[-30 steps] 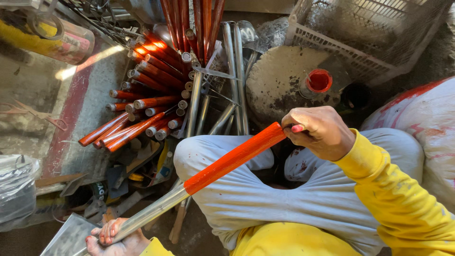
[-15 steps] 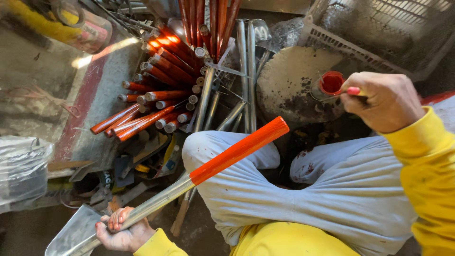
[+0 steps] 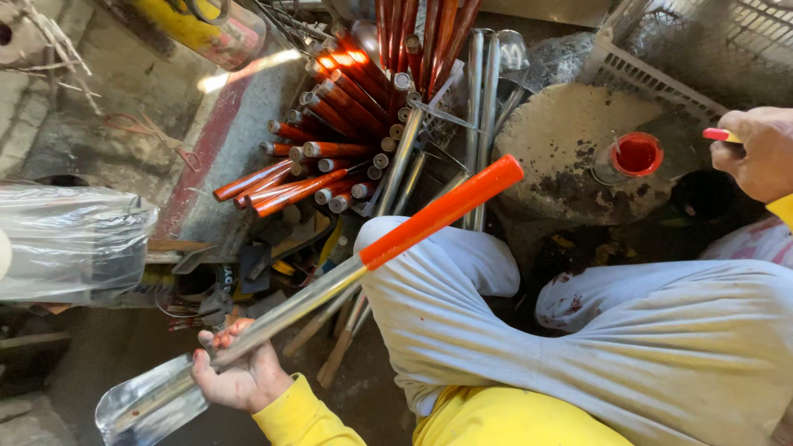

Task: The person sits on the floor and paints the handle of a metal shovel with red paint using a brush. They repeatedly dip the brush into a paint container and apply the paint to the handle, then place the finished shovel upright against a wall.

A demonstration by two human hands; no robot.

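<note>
**Metal trowel held at the shaft, brush lifted by the paint cup**

The left hand [image 3: 239,376], at about 7 o'clock in the view, has its grip clenched around the bare steel shaft of a long metal trowel with a shiny scoop blade and an orange-painted handle [image 3: 330,285]. The blade lies at the lower left, just beyond the hand; the shaft runs up toward 1 o'clock across the person's knee in pale grey trousers [image 3: 429,281], and the orange handle end stands free above it.

The right hand [image 3: 756,153], at 3 o'clock near the frame edge, has its grip closed on a thin red-handled brush [image 3: 717,134], of which only the handle end shows. Just to the left of that hand stands a small cup of red paint [image 3: 634,155], on a round grey stone block spattered with dark stains [image 3: 562,140].

At 12 o'clock lies a heap of tools with orange-painted handles [image 3: 347,107], and beside it, to the right, a bundle of unpainted steel shafts [image 3: 483,91]. A clear plastic-wrapped bundle [image 3: 70,244] sits at 9 o'clock. A white plastic crate [image 3: 661,78] lies at 2 o'clock behind the block.
</note>
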